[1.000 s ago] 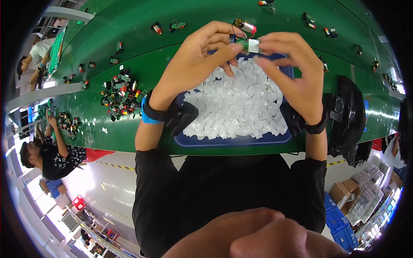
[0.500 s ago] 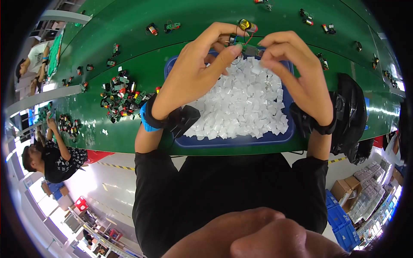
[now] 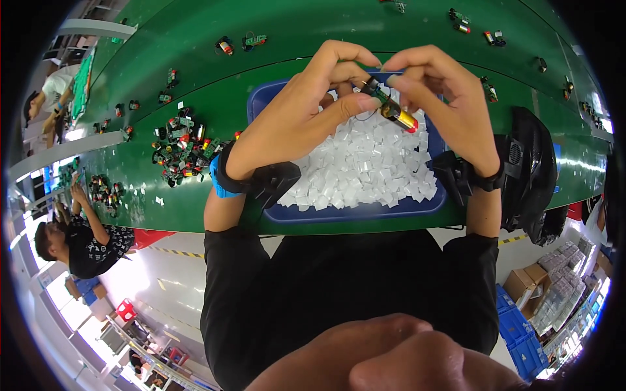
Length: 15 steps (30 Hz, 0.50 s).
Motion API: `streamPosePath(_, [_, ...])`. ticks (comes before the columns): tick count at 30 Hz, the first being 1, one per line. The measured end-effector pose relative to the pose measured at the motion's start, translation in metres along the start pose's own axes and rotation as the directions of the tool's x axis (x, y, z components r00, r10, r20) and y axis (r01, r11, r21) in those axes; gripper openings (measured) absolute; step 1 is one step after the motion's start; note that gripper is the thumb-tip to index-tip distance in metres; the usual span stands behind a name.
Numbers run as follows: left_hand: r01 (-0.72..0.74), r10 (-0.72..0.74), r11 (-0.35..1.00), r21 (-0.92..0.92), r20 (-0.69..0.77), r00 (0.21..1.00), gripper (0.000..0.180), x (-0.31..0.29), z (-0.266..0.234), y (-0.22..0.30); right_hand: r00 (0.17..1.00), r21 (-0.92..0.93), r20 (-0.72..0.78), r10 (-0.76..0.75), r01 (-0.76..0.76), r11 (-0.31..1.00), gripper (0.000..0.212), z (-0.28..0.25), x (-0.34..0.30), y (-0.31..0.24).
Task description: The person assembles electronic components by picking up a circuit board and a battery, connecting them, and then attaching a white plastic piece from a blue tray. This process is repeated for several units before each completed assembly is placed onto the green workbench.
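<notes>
A pile of small circuit assemblies (image 3: 186,146) lies toward the tabletop's (image 3: 215,77) near edge. The left hand (image 3: 297,120) pinches a black-and-gold cylinder assembly (image 3: 399,116), its print too small to read, above a blue tray (image 3: 358,216) of white squares (image 3: 365,171); the right hand (image 3: 456,98) curls narrowly beside it, whether gripping I cannot tell.

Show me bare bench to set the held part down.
Room for the held part: bench beyond left hand and right hand, between the upper-left board and upper-right cell; also between pile and tray, near its upper-left corner. Crowded: the pile itself, white pieces heaped in the tray, black bag at right.
</notes>
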<state>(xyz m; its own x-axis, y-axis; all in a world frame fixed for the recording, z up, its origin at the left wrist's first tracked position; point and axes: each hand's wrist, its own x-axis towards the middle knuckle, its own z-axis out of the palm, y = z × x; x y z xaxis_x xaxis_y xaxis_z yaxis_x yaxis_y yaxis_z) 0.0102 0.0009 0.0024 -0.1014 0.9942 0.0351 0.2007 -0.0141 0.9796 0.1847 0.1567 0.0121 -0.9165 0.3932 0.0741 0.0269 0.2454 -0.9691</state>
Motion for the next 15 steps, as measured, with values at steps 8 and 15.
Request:
streamPosePath(8, [-0.071, 0.071, 0.997, -0.003, 0.081, 0.994, 0.035, 0.002, -0.003, 0.0, 0.994, 0.011, 0.002, 0.109, -0.109, 0.994, 0.009, 0.001, 0.0, 0.01])
streamPosePath(15, [-0.025, 0.026, 0.989, -0.144, 0.002, 1.0, 0.031, 0.005, 0.0, -0.003, 0.979, -0.142, -0.009, -0.205, 0.202, 0.969, 0.02, -0.004, -0.003, -0.004])
